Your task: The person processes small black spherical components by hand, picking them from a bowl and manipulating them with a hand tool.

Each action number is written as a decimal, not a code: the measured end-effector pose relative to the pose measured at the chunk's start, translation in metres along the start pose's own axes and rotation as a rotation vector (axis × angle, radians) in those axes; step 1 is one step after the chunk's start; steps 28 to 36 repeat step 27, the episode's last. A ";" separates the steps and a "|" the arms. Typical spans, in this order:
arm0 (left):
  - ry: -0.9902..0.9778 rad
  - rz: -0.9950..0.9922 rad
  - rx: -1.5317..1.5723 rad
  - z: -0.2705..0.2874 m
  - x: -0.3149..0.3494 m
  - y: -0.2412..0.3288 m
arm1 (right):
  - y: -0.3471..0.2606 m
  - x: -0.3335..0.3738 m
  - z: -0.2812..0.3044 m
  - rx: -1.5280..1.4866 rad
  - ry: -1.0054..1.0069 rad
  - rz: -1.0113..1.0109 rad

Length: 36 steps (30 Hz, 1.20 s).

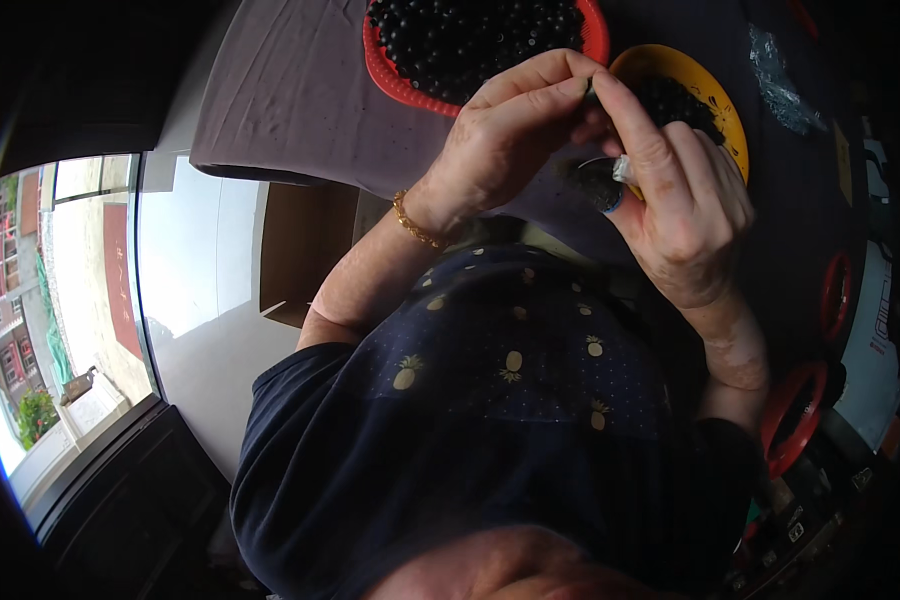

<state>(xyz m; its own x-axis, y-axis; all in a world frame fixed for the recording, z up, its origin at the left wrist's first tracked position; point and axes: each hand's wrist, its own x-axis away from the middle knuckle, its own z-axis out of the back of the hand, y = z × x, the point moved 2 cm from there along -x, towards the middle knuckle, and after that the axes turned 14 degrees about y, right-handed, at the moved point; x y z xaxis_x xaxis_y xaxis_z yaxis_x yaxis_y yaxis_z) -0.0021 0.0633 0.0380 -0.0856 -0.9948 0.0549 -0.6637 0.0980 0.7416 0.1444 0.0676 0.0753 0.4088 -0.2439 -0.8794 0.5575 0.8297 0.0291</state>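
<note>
My two hands meet over the near edge of the cloth-covered table. My left hand [515,125], with a gold bracelet [410,220] at its wrist, pinches a small dark piece [590,91] between thumb and fingertips; its kind is too small to tell. The index fingertip of my right hand [690,205] presses close to that piece. Its other fingers are curled. A white wrapping [623,169] and a dark, blue-edged covering [603,190] show near the right thumb. What the curled right fingers hold, if anything, is hidden.
Beyond my left hand stands a red basket [388,83] full of round black beads. A yellow bowl [735,135] with small black pieces sits behind my right hand. Crumpled clear plastic [778,85] lies farther right. At left are a cardboard box [300,250] and a window.
</note>
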 end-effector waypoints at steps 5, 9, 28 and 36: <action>-0.053 0.076 0.086 -0.002 -0.007 -0.015 | 0.002 0.012 0.008 0.056 -0.049 -0.075; 0.004 0.089 0.111 -0.004 -0.018 -0.035 | 0.011 0.024 0.018 0.027 -0.121 -0.090; -0.085 -0.784 -1.382 -0.015 -0.060 -0.049 | 0.049 0.047 0.057 -0.032 -0.046 -0.515; -0.085 -0.784 -1.382 -0.015 -0.060 -0.049 | 0.049 0.047 0.057 -0.032 -0.046 -0.515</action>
